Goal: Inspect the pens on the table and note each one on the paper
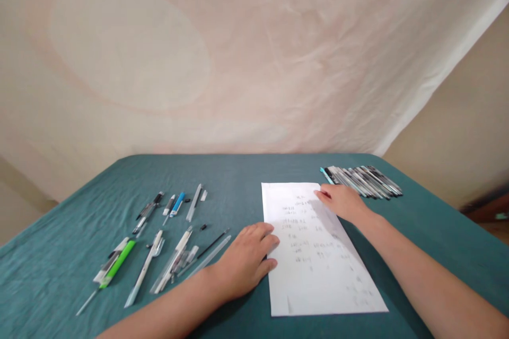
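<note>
A white sheet of paper (pixel 294 286) with faint writing lies on the table in front of me. My left hand (pixel 248 257) rests palm down at its left edge, fingers apart, the fingertips touching the paper. At the upper right corner, my right hand (pixel 344 201) has its thumb and fingers closed on the paper's edge. Just beyond the right hand lies a row of pens (pixel 363 181), side by side. Left of my left hand are loose pen parts: clear tubes (pixel 210 255), a dark refill (pixel 212 243) and white barrels (pixel 173 262).
Farther left lie a bright green pen piece (pixel 118 264), a white pen (pixel 145 267), a blue pen cap (pixel 177 204) and a dark pen (pixel 149 212). A green cloth (pixel 234 180) covers the table. Behind it hangs a pale sheet (pixel 254 63).
</note>
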Motion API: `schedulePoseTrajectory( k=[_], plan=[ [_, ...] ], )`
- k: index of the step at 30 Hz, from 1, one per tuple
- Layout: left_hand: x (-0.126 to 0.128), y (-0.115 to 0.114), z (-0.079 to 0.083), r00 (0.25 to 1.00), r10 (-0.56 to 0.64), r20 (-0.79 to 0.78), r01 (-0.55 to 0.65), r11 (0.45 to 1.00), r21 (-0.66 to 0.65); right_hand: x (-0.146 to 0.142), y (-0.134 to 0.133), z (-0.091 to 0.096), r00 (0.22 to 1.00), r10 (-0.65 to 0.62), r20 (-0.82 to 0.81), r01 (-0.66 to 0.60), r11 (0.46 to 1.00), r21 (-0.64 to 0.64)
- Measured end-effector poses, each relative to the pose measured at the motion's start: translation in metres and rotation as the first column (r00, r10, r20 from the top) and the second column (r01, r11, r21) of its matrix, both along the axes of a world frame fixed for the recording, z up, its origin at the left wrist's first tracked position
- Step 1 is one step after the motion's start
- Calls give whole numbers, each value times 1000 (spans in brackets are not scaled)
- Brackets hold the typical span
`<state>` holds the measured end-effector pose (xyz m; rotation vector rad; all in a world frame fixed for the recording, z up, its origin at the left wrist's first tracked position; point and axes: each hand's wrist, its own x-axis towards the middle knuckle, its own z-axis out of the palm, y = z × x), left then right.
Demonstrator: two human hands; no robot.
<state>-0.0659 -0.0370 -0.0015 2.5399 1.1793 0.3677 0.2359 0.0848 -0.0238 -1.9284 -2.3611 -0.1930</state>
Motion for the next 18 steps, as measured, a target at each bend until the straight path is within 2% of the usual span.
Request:
schedulePoseTrajectory(
  k=[3, 7, 9, 11, 13, 18],
  plan=[
    [-15, 11, 23, 997, 73, 19, -73, 997, 32, -13, -5, -10, 987, 152, -58, -148, 986, 71],
    [-58, 26, 68, 936, 340, -95, -335, 940, 67, -15, -3, -21, 983, 161, -85, -154, 984, 88],
    [-81, 26, 82, 879, 422, -225, -418, 906, 64, -13, -1, -24, 983, 155, -98, -147, 985, 91],
    [-98, 18, 83, 840, 419, -344, -416, 905, 86, -11, 1, -25, 982, 153, -112, -143, 985, 94],
    [-106, 4, 75, 823, 389, -413, -373, 920, 123, -10, 2, -27, 980, 152, -126, -141, 985, 96],
    [-104, -25, 51, 780, 355, -515, -312, 935, 171, -9, 4, -31, 975, 158, -157, -145, 985, 89]
  ],
)
